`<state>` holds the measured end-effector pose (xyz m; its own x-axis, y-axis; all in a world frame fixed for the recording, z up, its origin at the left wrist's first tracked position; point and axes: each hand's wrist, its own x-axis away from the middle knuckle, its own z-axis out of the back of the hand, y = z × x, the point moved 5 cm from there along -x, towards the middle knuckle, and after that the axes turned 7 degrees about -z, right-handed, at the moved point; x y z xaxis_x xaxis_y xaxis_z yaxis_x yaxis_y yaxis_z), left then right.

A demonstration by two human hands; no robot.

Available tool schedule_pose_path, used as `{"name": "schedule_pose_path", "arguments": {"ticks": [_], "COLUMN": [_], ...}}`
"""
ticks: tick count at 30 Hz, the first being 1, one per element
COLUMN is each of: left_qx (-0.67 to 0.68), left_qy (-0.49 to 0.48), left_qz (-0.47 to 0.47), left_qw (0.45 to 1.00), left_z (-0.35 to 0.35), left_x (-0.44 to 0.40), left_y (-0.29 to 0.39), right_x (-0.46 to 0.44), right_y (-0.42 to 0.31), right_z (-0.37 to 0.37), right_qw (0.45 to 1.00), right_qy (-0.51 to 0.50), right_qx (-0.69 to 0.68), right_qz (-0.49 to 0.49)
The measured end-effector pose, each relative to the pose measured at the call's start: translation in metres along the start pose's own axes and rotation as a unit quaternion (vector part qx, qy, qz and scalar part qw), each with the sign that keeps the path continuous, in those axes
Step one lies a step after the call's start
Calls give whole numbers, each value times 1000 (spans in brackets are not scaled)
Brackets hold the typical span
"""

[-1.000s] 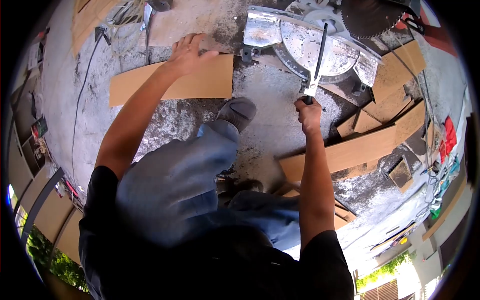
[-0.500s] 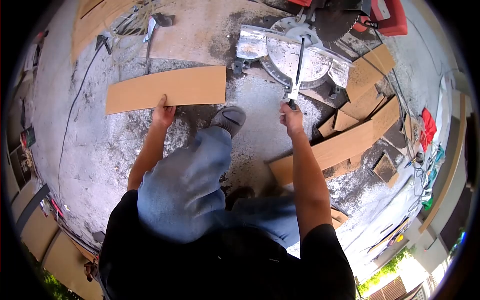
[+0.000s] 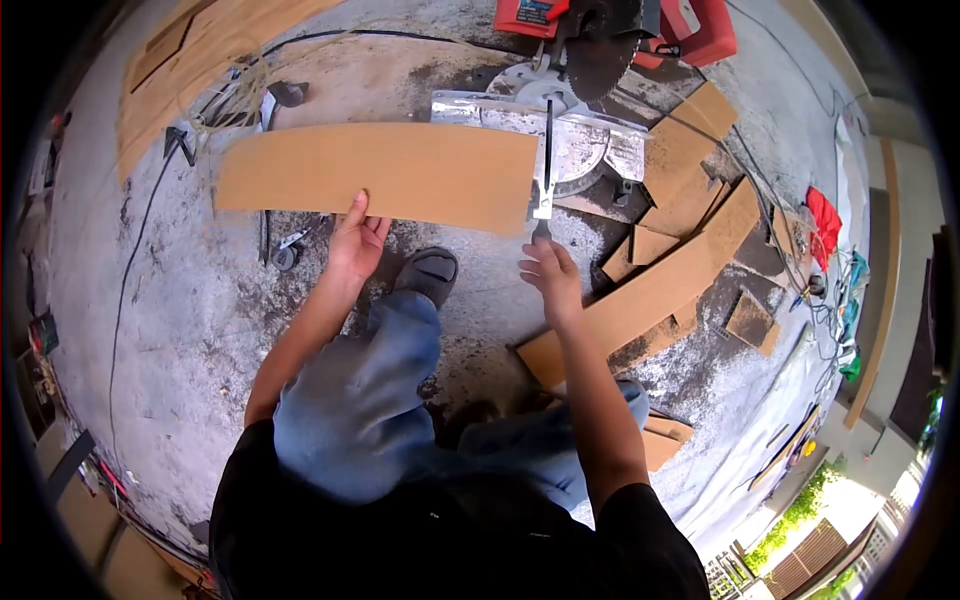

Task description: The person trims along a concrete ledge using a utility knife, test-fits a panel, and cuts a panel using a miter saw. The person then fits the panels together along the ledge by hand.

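Blue label (image 3: 538,10) on red casing (image 3: 512,22), lettering too small to read. Board (image 3: 375,170) gripped by left hand (image 3: 358,240) (thumb above, fingers below the near edge), to the left of and beyond right hand (image 3: 550,275). Right fingers half curled at saw handle (image 3: 541,230); contact impossible to tell. Right board edge just beside saw slot (image 3: 549,150); open floor (image 3: 490,285) nearer, offcuts (image 3: 650,280) rightward.

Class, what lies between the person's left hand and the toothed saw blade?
The head view shows the tan board in the left hand, then the saw's metal base, before the toothed saw blade.
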<state>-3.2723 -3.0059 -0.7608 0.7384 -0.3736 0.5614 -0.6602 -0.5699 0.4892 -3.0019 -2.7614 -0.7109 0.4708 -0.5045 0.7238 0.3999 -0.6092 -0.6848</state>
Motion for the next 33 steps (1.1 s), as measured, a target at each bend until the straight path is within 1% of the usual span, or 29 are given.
{"name": "schedule_pose_path", "arguments": {"ticks": [1, 3, 4, 6, 7, 8, 10, 11, 12, 13, 14, 15, 16, 17, 18, 19, 20, 21, 22, 24, 25, 26, 27, 28, 29, 30, 31, 32, 33], "left_qx": [-19, -42, -39, -35, -29, -28, -130, -251, -252, -555, -781, -832, -831, -824, -793, -793, -796, -799, -799, -806, -806, -809, -812, -811, -820, -827, -823, -823, -822], "left_qy": [11, 38, 36, 56, 43, 46, 53, -22, -21, -165, -284, -332, -329, -372, -404, -401, -404, -406, -406, -410, -414, -414, -414, -420, -423, -428, -440, -433, -429], "left_qz": [2, 4, 5, 7, -3, -4, 115, 156, 155, 86, 2, -149, -151, -283, -406, -408, -415, -422, -422, -403, -397, -394, -392, -386, -367, -348, -344, -349, -353], "left_qw": [1000, 998, 999, 998, 999, 999, 983, 955, 955, 811, 556, 418, 421, 321, 208, 210, 174, 137, 140, 140, 144, 136, 127, 129, 120, 108, 103, 113, 123], "left_z": [-10, -35, -42, -45, -45, -43, -33, -46, -58, -86, -112, -137, -144, -161, -173, -177, -179, -179, -178, -171, -169, -169, -171, -172, -175, -175, -173, -171, -171], "left_x": [-9, -19, -27, -47, -56, -63, -68, -53, -38, -22, -8, 4, -4, -10, -13, -24, -32, -39, -43, -49, -49, -50, -52, -51, -52, -51, -50, -54, -57], "left_y": [-16, -44, -55, -75, -79, -77, -76, -70, -61, -51, -50, -49, -57, -66, -74, -78, -85, -88, -89, -91, -93, -94, -95, -96, -97, -101, -107, -108, -108], "right_x": [-6, -24, -38, -68, -74, -78, -86, -92, -98, -106, -113, -115, -115, -114, -113, -113, -111, -109, -106, -70, -63, -31, 4, 43, 60, 77, 80, 78, 61], "right_y": [-12, -25, -26, -20, -29, -38, -55, -52, -50, -50, -53, -55, -55, -54, -53, -53, -56, -59, -61, -100, -116, -163, -213, -274, -327, -379, -435, -478, -504], "right_z": [-14, -37, -40, -35, -36, -40, -45, -42, -39, -38, -39, -40, -40, -40, -42, -44, -43, -41, -37, -29, -9, -8, -13, -23, -17, -17, -7, -10, -16], "right_qw": [1000, 990, 990, 985, 989, 990, 992, 993, 992, 991, 991, 990, 990, 990, 990, 990, 990, 997, 999, 978, 947, 924, 939, 903, 856, 803, 741, 717, 702], "right_qy": [3, -23, -22, 26, 23, 21, 23, 22, 27, 30, 27, 33, 41, 39, 47, 55, 53, 48, 45, 40, 75, 93, 90, 122, 155, 182, 188, 158, 169], "right_qx": [1, -127, -125, -168, -144, -142, -117, -117, -124, -132, -132, -134, -133, -128, -130, -132, -128, -66, -6, 204, 279, 324, 223, 253, 256, 230, 255, 253, 287], "right_qz": [2, -60, -57, -45, 2, 1, 29, 26, 14, 5, 10, 24, 34, 33, 24, 15, 16, -4, -25, 18, 142, 181, 245, 325, 422, 519, 592, 630, 629]}}
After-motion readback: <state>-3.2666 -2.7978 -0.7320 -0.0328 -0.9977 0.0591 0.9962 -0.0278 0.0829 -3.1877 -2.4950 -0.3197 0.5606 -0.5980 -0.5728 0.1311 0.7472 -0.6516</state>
